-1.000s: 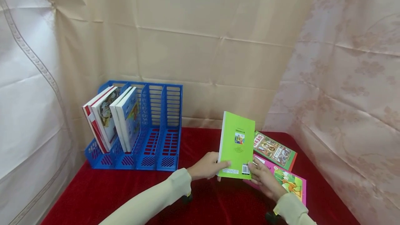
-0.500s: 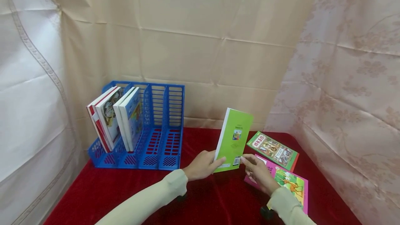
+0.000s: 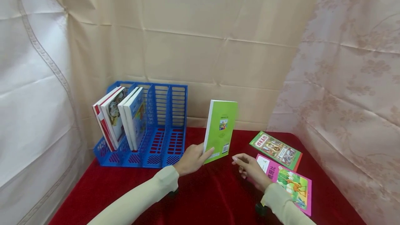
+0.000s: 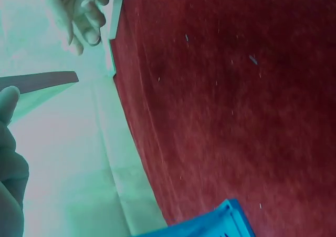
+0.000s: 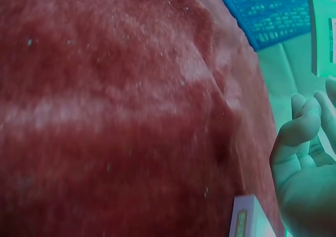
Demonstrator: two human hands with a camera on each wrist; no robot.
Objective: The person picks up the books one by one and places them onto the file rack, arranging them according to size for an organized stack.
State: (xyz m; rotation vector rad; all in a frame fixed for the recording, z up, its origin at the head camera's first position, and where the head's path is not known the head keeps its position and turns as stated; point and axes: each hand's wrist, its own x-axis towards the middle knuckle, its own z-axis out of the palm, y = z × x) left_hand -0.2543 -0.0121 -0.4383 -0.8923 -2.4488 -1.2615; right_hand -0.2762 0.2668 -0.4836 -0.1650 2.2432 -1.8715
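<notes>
A green book [image 3: 220,131] stands upright above the red cloth, its back cover with a barcode facing me. My left hand [image 3: 192,159] grips it by the lower left corner, thumb across the cover. To the right of the book, my right hand [image 3: 251,171] is apart from it, fingers loosely bent with nothing between them; the right wrist view shows a gap between that hand [image 5: 307,163] and the book [image 5: 321,32]. Under and beside the right hand lies a pink book [image 3: 289,183] with a deer picture. Behind that lies a green-and-red comic-style book [image 3: 276,150].
A blue file rack [image 3: 178,124] stands at the left of the red-covered table [image 3: 206,197]. Red-and-white books [image 3: 109,121] fill its first slot, white-and-blue books [image 3: 134,119] its second. A beige curtain [image 3: 200,44] hangs behind, with patterned cloth [image 3: 350,89] at the right.
My right hand has let go of the green book and drawn slightly away. My left hand has carried the book to the left, toward the rack.
</notes>
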